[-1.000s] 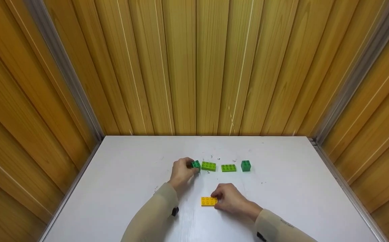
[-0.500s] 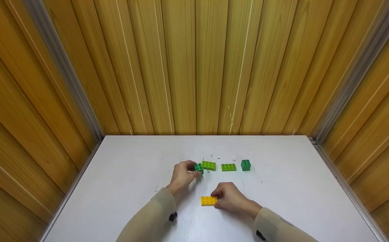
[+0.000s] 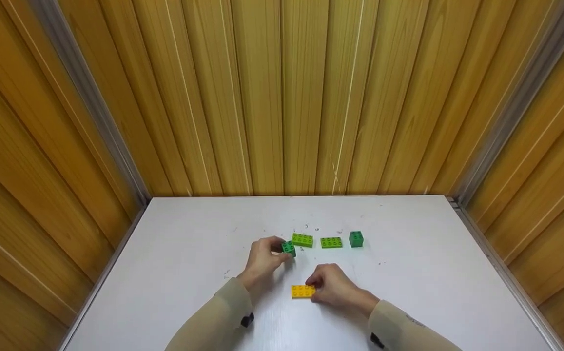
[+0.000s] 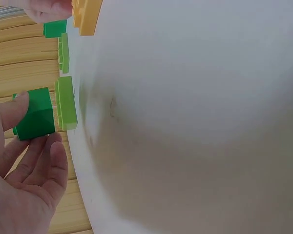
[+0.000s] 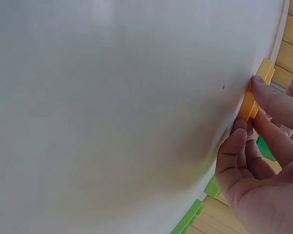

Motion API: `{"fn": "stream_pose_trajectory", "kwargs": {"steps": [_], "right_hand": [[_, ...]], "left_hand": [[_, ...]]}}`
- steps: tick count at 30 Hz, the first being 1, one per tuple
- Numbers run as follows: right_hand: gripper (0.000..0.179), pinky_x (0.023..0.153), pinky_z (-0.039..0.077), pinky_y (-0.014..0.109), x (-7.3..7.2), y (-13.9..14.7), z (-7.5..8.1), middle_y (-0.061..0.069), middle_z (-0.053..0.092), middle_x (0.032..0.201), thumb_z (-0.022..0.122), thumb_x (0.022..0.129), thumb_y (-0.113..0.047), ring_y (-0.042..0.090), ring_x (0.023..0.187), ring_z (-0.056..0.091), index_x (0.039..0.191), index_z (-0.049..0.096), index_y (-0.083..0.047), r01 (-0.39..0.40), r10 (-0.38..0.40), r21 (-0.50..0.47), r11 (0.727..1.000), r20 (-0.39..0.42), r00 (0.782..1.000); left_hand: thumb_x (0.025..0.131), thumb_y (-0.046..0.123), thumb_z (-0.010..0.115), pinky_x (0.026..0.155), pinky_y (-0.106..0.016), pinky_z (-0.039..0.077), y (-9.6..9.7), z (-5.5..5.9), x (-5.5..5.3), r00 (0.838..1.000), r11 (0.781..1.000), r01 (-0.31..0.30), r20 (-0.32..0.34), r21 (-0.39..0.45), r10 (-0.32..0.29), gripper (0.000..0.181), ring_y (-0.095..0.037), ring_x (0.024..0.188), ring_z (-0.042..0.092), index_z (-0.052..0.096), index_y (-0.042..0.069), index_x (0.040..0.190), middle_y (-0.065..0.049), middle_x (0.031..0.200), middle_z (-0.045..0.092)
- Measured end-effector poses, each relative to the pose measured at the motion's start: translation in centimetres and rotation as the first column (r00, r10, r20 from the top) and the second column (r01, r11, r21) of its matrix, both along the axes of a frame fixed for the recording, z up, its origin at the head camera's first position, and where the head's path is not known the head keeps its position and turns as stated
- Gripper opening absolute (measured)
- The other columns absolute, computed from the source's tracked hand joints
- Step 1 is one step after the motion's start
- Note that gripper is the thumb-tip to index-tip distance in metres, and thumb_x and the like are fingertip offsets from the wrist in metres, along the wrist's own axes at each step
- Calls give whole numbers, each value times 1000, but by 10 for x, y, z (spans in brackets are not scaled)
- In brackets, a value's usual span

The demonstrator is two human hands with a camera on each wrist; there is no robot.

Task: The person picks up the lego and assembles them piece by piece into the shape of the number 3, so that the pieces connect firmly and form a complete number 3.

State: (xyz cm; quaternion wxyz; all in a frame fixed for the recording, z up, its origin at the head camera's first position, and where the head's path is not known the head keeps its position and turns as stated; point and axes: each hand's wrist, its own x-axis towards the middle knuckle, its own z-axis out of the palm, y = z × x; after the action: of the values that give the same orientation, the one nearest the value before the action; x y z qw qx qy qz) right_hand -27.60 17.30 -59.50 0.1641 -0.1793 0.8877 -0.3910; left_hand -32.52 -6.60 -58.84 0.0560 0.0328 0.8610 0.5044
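Observation:
My left hand (image 3: 262, 258) pinches a dark green square building brick (image 3: 288, 248) between thumb and fingers. In the left wrist view that dark green brick (image 4: 36, 114) hangs above the white surface, its studs facing away from the table. Nearer the front, my right hand (image 3: 335, 287) holds the right end of a yellow eight-stud brick (image 3: 302, 291). Seen from the right wrist, the thumb and fingers grip the yellow brick (image 5: 249, 105) low at the table top. A light green brick (image 3: 302, 239) lies just beyond the left hand's fingertips.
A second, flatter light green brick (image 3: 331, 243) and another dark green brick (image 3: 356, 239) stand in a row to the right, behind my right hand. The white table (image 3: 408, 273) ends at a wood-panelled wall (image 3: 282, 122), with metal-edged side walls.
My left hand has carried the dark green brick a little right and toward me, away from the light green brick. The right hand and yellow brick stay where they were.

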Motion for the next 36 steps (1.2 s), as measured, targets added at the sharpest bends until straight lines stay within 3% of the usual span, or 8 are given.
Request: {"fn": "stream_pose_trajectory", "kwargs": {"steps": [6, 10, 17, 27, 36], "right_hand": [[32, 83, 51, 23, 3, -2, 2, 2, 77, 103, 95, 85, -3, 15, 94, 63, 116, 87, -5, -13, 13, 9, 1000, -43, 999], [33, 82, 49, 23, 4, -2, 3, 4, 77, 103, 94, 83, -2, 15, 93, 62, 115, 87, -2, -21, 23, 15, 1000, -72, 997], [33, 81, 49, 23, 4, -4, 2, 3, 75, 102, 94, 84, -3, 16, 92, 61, 116, 87, -4, -4, 4, 22, 1000, -44, 999], [33, 80, 48, 23, 5, -4, 0, 2, 74, 101, 94, 84, -3, 16, 92, 60, 116, 87, -5, 4, -3, 17, 1000, -52, 999], [45, 89, 56, 25, 4, 3, 4, 6, 80, 109, 99, 84, -17, 17, 97, 66, 124, 83, -3, 2, -3, -9, 1000, -73, 997]], "left_hand": [[96, 19, 90, 99, -41, 67, 0, 2, 6, 997, 998, 40, -63, -38, -43, 31, -17, 104, 72, 82, 16, 126, -1, 115, 83], [95, 21, 91, 97, -40, 66, 2, 4, 10, 997, 998, 52, -60, -39, -54, 32, -19, 103, 72, 82, 16, 126, -1, 114, 83], [94, 24, 92, 98, -39, 65, 2, 7, 16, 994, 996, 79, -73, -38, -81, 31, -17, 101, 70, 83, 18, 123, 1, 113, 83], [93, 24, 92, 87, -31, 64, 2, 7, 24, 984, 992, 124, -129, -25, -127, 28, -13, 98, 72, 83, 16, 119, 1, 108, 84], [93, 22, 92, 84, -28, 63, 3, 8, 33, 969, 984, 179, -174, 5, -176, 28, -13, 98, 75, 83, 14, 118, -1, 108, 85]]}}
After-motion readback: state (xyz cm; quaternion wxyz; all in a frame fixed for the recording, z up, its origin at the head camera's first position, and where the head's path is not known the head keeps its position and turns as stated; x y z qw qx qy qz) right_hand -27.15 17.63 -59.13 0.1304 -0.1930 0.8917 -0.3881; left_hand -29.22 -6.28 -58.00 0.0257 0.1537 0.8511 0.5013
